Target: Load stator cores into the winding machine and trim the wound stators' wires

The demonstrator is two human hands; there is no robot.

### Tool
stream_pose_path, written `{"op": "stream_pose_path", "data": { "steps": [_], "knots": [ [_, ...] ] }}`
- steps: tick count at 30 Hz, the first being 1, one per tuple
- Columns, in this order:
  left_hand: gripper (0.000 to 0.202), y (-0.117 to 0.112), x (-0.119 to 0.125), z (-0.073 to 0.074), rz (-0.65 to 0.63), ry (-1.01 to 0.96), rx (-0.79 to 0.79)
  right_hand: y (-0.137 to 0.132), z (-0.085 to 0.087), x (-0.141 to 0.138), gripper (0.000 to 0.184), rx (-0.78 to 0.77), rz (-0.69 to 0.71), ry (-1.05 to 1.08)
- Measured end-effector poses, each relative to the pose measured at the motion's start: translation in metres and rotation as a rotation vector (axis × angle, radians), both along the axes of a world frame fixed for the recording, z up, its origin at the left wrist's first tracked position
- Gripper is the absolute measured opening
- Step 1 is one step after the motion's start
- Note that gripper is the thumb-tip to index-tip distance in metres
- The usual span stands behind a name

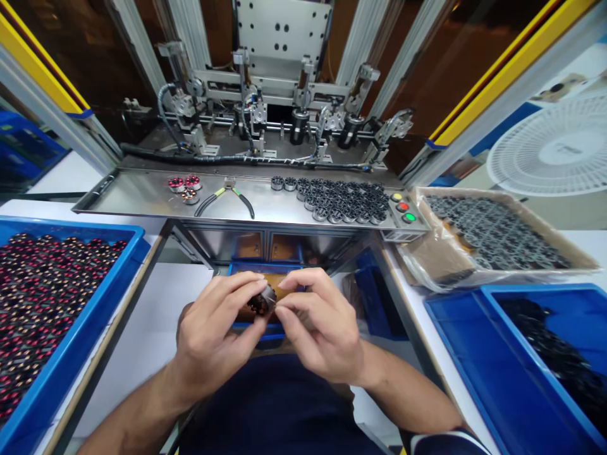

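Note:
Between thumb and fingers, my left hand [218,325] grips a motor stator [262,302], a small round part with dark and copper-coloured windings. Close against its right side, my right hand [320,319] pinches thumb and forefinger together at what looks like a thin wire end [275,304]; the wire is too fine to make out well. Both hands are above a blue bin [237,268] in front of my body. On the metal ledge ahead lie wire cutters [227,197] with black, yellow and green handles, jaws away from me.
Three wound stators [190,182] sit left on the metal ledge [137,196]; several bare cores [346,199] stand right, beside push buttons [403,207]. A winding machine [284,120] rises behind. Left is a blue tray [135,243] of wound stators; right are a carton [521,273] and blue bins [469,341].

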State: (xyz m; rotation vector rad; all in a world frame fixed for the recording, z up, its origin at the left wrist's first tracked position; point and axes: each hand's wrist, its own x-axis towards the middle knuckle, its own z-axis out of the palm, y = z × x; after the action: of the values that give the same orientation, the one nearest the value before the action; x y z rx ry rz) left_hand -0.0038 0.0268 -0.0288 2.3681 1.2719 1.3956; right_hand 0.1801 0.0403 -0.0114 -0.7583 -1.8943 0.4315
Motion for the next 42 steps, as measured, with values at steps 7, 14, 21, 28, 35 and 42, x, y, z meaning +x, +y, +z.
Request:
{"op": "stream_pose_path", "data": {
  "steps": [7, 14, 21, 28, 35, 42],
  "knots": [
    [0.054, -0.004, -0.005, -0.005, -0.115, -0.157, -0.171, 0.01, 0.012, 0.013, 0.016, -0.3, 0.05, 0.069],
    [0.067, -0.008, -0.008, -0.011, -0.099, -0.132, -0.204, 0.01, 0.019, 0.012, 0.019, -0.404, 0.214, 0.05],
    [0.065, -0.007, -0.014, -0.009, -0.267, -0.153, -0.173, 0.019, 0.015, 0.017, 0.013, -0.4, 0.295, -0.012],
    [0.051, -0.006, -0.012, -0.003, -0.172, -0.136, -0.156, 0.011, 0.019, 0.023, 0.027, -0.17, 0.172, -0.039],
    [0.048, -0.008, -0.009, -0.004, -0.187, -0.301, -0.315, 0.011, 0.014, 0.024, 0.005, -0.178, 0.222, -0.113],
    [0.043, -0.008, -0.004, -0.004, -0.11, -0.547, -0.494, 0.014, 0.002, 0.018, 0.052, -0.235, 0.323, -0.028]
  ]
}}
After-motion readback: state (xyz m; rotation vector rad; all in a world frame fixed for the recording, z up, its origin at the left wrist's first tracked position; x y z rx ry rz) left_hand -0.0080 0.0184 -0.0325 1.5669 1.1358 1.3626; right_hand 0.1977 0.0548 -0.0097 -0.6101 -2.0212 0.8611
